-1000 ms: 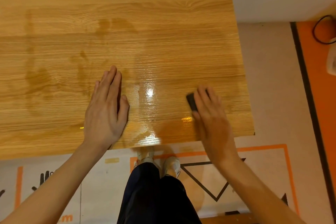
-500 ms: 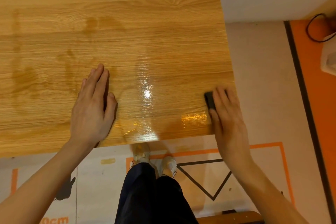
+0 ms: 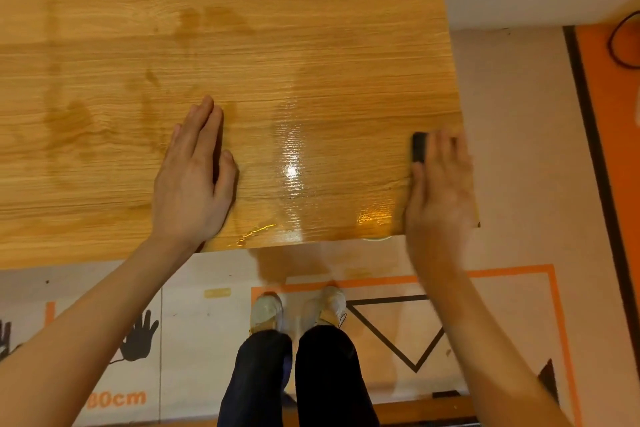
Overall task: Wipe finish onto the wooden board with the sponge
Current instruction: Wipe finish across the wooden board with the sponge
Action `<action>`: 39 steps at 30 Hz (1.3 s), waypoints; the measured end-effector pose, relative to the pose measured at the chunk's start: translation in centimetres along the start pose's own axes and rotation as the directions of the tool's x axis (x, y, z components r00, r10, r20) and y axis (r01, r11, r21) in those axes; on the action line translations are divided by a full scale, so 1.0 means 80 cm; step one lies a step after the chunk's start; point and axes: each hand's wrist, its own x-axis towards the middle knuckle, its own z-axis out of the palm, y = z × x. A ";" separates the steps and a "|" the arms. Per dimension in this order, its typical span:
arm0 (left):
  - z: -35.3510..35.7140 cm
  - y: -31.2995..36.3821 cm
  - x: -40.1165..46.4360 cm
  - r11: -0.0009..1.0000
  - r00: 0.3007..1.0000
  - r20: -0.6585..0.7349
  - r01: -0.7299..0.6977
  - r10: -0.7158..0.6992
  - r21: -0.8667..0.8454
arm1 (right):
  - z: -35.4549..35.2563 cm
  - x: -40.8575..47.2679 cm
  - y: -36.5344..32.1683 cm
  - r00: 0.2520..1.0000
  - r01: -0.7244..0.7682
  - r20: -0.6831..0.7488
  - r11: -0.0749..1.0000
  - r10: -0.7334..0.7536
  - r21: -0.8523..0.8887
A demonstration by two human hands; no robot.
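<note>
head view: i see my left hand [image 3: 194, 180] lying flat, fingers together, on the wooden board [image 3: 242, 55]; my right hand [image 3: 440, 191] presses the dark sponge [image 3: 419, 147] at the board's right edge, fingers closed over it; wet finish [image 3: 291, 170] glistens between them.

right hand [image 3: 440, 191] has slid the black sponge [image 3: 419, 147] rightward over the wooden board [image 3: 242, 45], from mid-board out to its right edge. glossy wet streak now reaches that edge.
</note>
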 end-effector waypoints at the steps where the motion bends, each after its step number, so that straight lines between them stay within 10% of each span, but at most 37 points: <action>1: 0.000 0.000 0.000 1.000 1.000 0.001 0.000 0.000 -0.001 | 0.013 -0.016 -0.023 0.999 0.052 -0.009 0.996 -0.053 -0.076; 9: 0.000 -0.006 -0.001 0.999 0.999 -0.007 -0.038 0.038 0.003 | 0.057 -0.076 -0.127 0.898 0.388 0.177 0.914 -0.404 0.115; 17: 0.004 -0.006 -0.002 0.997 0.995 -0.077 -0.071 0.069 -0.031 | 0.012 -0.047 -0.034 0.965 -0.218 -0.139 0.975 0.222 0.048; 25: 0.003 -0.006 -0.001 0.996 0.997 -0.052 -0.057 0.053 -0.075 | 0.067 -0.125 -0.147 0.962 0.274 -0.002 0.958 -0.275 0.081; 29: 0.003 -0.009 -0.004 0.987 0.990 -0.026 -0.137 0.135 -0.089 | 0.032 -0.090 -0.054 0.975 -0.097 -0.185 0.985 0.123 0.143; 33: 0.002 -0.007 -0.006 0.968 0.969 0.029 -0.244 0.246 -0.062 | 0.052 -0.086 -0.073 0.813 -0.314 -0.348 0.855 0.466 0.412; 39: 0.002 -0.006 -0.004 0.973 0.971 0.074 -0.229 0.229 -0.005 | 0.134 -0.156 -0.224 0.869 -0.219 -0.306 0.858 0.387 0.464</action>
